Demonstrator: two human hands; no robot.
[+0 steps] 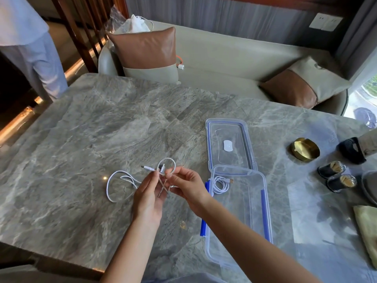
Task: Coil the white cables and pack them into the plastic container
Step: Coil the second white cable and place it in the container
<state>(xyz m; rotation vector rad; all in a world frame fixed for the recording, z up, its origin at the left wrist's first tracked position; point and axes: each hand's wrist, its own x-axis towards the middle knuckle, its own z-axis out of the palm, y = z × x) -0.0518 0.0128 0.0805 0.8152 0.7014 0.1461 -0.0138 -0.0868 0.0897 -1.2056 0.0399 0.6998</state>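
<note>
Above the grey marble table, my left hand and my right hand both pinch one white cable. A small loop of it stands up between my fingertips, with a plug end poking out to the left. The rest of the cable trails in loose loops on the table, left of my left hand. To the right stands the clear plastic container with blue clips, open. A second white cable lies coiled in its far end.
The container's clear lid lies flat just beyond it. A brass ashtray and two small dark cups sit at the right, with a yellow-green cloth at the right edge. A sofa with cushions runs behind the table. A person stands at far left.
</note>
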